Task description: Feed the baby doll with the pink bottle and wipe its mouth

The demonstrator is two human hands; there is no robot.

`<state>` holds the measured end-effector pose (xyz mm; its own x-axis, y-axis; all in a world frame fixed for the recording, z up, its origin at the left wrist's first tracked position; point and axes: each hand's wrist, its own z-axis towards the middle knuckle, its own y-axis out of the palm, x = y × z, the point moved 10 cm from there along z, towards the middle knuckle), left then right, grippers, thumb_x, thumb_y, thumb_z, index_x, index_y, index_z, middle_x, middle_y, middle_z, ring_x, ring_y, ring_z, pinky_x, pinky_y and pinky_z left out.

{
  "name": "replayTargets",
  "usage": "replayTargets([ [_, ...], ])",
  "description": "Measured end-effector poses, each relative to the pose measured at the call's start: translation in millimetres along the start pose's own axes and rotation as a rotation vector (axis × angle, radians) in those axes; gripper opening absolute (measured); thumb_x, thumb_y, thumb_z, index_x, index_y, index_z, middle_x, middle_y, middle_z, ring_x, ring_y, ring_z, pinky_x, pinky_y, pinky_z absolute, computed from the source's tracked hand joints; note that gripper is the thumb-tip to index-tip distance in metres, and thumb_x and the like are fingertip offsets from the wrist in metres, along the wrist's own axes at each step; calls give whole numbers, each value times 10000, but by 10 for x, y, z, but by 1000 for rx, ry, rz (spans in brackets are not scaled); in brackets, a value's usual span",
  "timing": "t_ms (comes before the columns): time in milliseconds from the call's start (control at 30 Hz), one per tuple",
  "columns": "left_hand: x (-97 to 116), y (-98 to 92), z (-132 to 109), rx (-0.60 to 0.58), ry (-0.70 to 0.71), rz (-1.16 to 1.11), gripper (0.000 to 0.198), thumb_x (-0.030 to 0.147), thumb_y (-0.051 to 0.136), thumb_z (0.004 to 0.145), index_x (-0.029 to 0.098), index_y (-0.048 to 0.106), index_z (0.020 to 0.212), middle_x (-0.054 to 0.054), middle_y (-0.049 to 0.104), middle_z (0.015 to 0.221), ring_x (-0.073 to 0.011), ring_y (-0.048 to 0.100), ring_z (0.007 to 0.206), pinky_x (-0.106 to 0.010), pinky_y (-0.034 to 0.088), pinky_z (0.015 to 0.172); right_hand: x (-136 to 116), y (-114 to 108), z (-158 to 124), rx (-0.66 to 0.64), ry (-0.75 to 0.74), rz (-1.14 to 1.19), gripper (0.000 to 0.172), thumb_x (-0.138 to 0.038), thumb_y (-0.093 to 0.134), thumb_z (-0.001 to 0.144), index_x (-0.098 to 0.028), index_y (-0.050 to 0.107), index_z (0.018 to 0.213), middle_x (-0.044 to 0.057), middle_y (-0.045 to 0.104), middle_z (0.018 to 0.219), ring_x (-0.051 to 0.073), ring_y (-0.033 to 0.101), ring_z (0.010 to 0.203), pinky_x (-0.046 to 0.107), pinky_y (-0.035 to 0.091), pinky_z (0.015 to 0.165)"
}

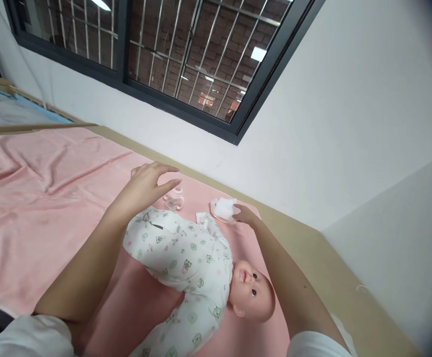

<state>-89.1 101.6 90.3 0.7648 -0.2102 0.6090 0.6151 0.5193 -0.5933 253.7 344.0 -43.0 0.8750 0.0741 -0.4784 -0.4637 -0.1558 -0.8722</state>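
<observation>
A baby doll [253, 292] lies on its back in a white, bear-printed outfit [186, 253], its head toward the right. Over the doll's lower end is my left hand [149, 183], fingers apart with nothing in them. Just beyond that thumb stands a small clear baby bottle [174, 199] with a pink top and handles, partly covered by the hand. My right hand [246, 214] has its fingertips closed at the right edge of a folded white tissue [224, 208], which rests in a small clear dish [213, 210] beyond the doll's shoulder.
A pink blanket [52, 183] with wrinkles on its left side covers the tan surface [335, 267]. Behind it rise a white wall [312, 124] and a dark-framed window [234, 131] with metal bars. At the far left is a wooden-edged bed with blue bedding [33, 111].
</observation>
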Motion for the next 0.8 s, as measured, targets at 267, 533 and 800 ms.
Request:
replayTargets([
  [267, 103, 48, -37, -31, 44, 9, 377, 467, 518, 880, 263, 630, 1176, -23, 629, 1203, -242, 534, 1156, -402, 369, 1030, 104, -447, -378, 146, -67, -111, 493, -93, 555, 747, -159, 585, 1234, 119, 531, 1347, 245, 535, 1199, 354, 427, 1005],
  [533, 279, 131, -108, -57, 131, 19, 416, 493, 506, 864, 243, 633, 1170, -28, 629, 1218, -260, 525, 1169, -376, 370, 1024, 1081, -447, -1220, 366, 97, -90, 483, -189, 516, 800, -109, 531, 1277, 170, 465, 1358, 270, 433, 1297, 394, 277, 1116],
  [800, -186, 400, 59, -76, -59, 11, 555, 490, 532, 820, 228, 504, 1308, -58, 656, 1141, -246, 632, 970, -327, 469, 835, 1671, -111, -1434, 533, 274, 92, 772, -296, 527, 777, -60, 229, 1449, 224, 462, 1346, 262, 515, 1223, 347, 421, 1005],
])
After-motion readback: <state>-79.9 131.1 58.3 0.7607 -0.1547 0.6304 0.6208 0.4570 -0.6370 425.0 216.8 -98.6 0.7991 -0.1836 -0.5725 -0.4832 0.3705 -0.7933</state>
